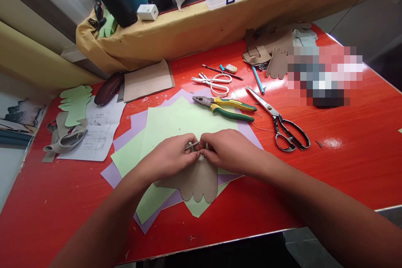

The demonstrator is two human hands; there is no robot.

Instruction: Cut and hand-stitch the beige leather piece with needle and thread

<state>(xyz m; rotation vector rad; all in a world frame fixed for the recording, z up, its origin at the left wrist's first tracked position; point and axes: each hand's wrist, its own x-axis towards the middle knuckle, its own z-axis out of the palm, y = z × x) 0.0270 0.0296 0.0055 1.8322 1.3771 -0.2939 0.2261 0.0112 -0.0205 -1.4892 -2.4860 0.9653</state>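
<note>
Over green paper: left hand, right hand, both pinched narrow on beige leather piece.

Pebbled leathery piece, glossy tabletop

The bench is red, the papers green and purple, the leather tan, the pliers yellow and green.
</note>
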